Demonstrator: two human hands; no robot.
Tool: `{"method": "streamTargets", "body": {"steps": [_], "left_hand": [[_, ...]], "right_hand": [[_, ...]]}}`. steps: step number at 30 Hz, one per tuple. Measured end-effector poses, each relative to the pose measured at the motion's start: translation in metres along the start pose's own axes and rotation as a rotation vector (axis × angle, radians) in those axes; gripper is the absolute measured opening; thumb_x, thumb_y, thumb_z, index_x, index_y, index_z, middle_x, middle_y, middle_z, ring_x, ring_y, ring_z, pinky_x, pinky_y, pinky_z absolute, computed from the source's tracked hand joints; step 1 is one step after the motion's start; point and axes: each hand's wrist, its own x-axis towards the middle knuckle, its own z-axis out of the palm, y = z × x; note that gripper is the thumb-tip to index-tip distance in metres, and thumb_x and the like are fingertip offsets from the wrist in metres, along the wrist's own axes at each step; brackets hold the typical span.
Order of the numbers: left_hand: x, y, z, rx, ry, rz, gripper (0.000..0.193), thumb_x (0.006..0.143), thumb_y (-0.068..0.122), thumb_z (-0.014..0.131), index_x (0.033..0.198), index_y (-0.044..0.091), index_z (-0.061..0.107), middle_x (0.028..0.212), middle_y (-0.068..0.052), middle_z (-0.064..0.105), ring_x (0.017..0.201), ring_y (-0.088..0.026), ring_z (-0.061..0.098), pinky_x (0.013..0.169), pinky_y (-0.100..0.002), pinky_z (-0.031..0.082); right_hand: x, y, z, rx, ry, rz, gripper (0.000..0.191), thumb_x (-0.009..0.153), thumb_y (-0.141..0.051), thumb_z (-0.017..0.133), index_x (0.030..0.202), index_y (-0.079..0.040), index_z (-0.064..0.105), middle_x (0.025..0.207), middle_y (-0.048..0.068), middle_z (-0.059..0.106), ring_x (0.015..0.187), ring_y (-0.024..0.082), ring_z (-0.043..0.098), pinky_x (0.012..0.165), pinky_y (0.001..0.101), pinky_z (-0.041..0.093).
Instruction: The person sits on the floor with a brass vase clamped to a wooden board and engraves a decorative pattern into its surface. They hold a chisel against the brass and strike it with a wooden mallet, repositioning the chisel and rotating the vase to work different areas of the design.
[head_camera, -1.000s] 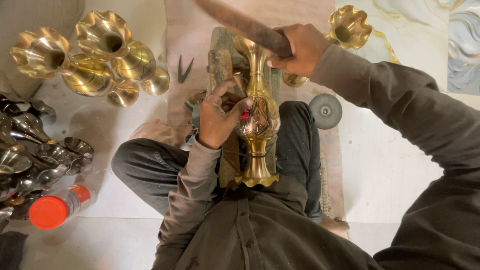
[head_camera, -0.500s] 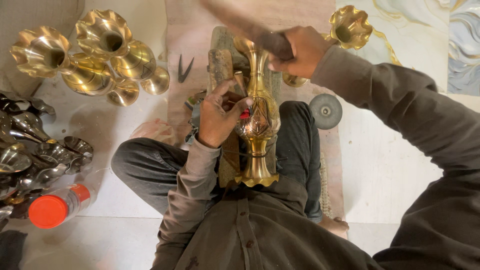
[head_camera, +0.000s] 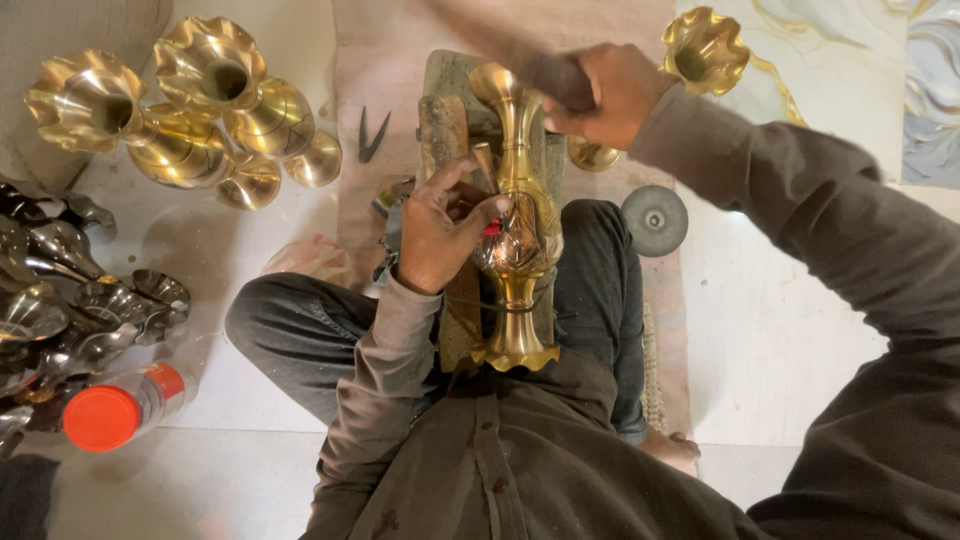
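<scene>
Brass vase (head_camera: 515, 215) lying across lap on block for steadiness. Left hand (head_camera: 440, 230) pinching small chisel (head_camera: 484, 165) against vase belly. Right hand (head_camera: 600, 90) fist-clenching blurred hammer handle (head_camera: 540, 65) overhead.

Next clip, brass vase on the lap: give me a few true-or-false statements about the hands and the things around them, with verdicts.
1. The left hand rests against the brass vase. True.
2. The right hand is empty. False: it grips a dark, blurred tool handle.
3. A bottle with an orange cap lies at lower left. True.
4. The vase stands upright on the floor. False: it lies along the person's lap.
5. Other brass vases lie at upper left. True.
</scene>
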Motion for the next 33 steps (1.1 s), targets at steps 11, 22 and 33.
{"method": "streamTargets", "body": {"steps": [11, 22, 33], "left_hand": [[0.0008, -0.0003, -0.0016, 0.020, -0.002, 0.013, 0.052, 0.093, 0.012, 0.080, 0.137, -0.005, 0.059, 0.093, -0.013, 0.078, 0.078, -0.011, 0.073, 0.068, -0.025, 0.061], [-0.0007, 0.0006, -0.0009, 0.072, 0.027, -0.010, 0.053, 0.090, 0.013, 0.082, 0.134, -0.006, 0.059, 0.086, -0.013, 0.077, 0.074, -0.011, 0.071, 0.062, -0.024, 0.058], [0.0005, -0.0006, -0.0022, 0.064, -0.006, 0.048, 0.053, 0.093, 0.012, 0.080, 0.138, -0.006, 0.058, 0.093, -0.012, 0.079, 0.077, -0.010, 0.073, 0.068, -0.024, 0.060]], "right_hand": [[-0.0017, 0.0027, -0.0038, -0.375, -0.126, -0.033, 0.028, 0.087, -0.024, 0.081, 0.110, -0.010, 0.075, 0.082, 0.013, 0.075, 0.071, 0.033, 0.071, 0.066, 0.0473, 0.055], [0.0043, 0.0031, -0.0042, -0.086, -0.140, -0.015, 0.030, 0.093, -0.032, 0.074, 0.112, -0.008, 0.072, 0.088, 0.013, 0.076, 0.072, 0.026, 0.074, 0.072, 0.0402, 0.060], [-0.0037, 0.0012, -0.0033, -0.282, -0.038, -0.048, 0.027, 0.089, -0.019, 0.080, 0.112, -0.008, 0.073, 0.086, 0.013, 0.075, 0.072, 0.028, 0.071, 0.067, 0.0432, 0.056]]}}
